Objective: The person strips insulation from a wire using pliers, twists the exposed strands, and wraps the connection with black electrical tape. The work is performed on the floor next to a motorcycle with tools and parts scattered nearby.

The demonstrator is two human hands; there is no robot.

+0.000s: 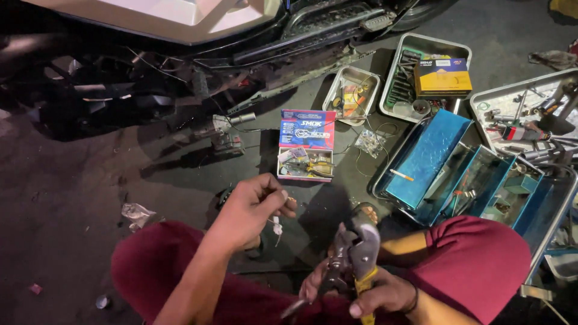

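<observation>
Right hand (pixel 376 295) holds pliers (pixel 361 253) upright, nose pointing away.

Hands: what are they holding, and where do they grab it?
The right hand holds pliers by the yellow handles. The left hand pinches a small white part at its top.

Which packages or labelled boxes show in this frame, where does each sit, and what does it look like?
Open box: on the ground ahead of the hands; rectangular, raised lid blue and pink-red, small tools inside.
Yellow box: lying in the metal tray at upper right; rectangular, yellow with a dark band.
Plastic bag: on the ground between the open box and the blue toolbox; small, clear, contents unclear.
No screens or signs.
</observation>
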